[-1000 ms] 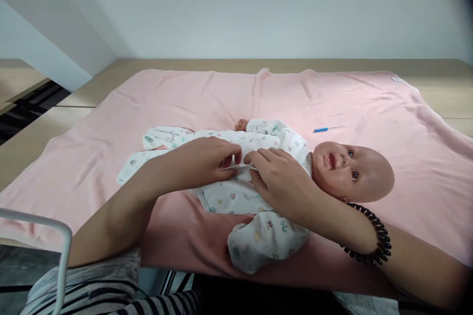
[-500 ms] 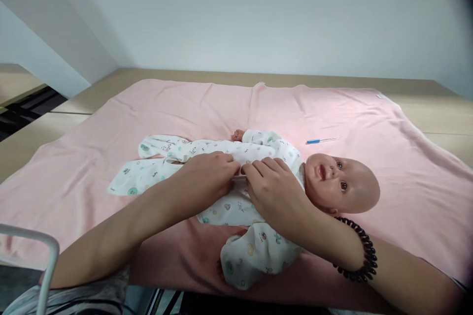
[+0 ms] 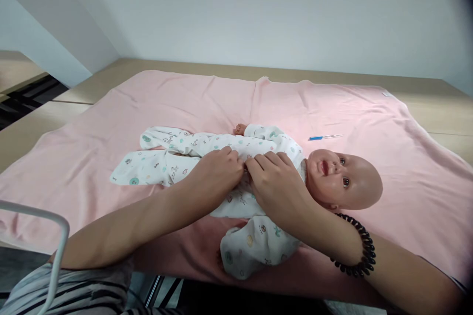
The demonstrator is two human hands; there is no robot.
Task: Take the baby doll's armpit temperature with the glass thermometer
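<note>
A baby doll (image 3: 356, 182) lies on its back with its head to the right, dressed in a white printed romper (image 3: 236, 145). Over the doll's chest, my left hand (image 3: 221, 170) is closed, fingers curled on the front of the romper. Close beside it, my right hand (image 3: 275, 177) pinches the romper's cloth near the same spot, wearing a black coiled band at the wrist. The fingertips almost meet, and the exact bit of fabric between them is mostly hidden. One small doll hand (image 3: 240, 129) pokes from the far sleeve; the near sleeve (image 3: 258, 246) hangs toward me.
A pink blanket (image 3: 192, 98) covers most of the wooden table (image 3: 436, 103). Beyond the doll's head lies a thin tool with a blue handle (image 3: 316, 138). A white curved metal bar (image 3: 61, 241) stands at the lower left. A wall (image 3: 258, 15) rises behind the table.
My hands have drawn slightly closer together at the romper's front, and the pale strip seen between them before is now hidden. The view has shifted a little; the doll lies as before.
</note>
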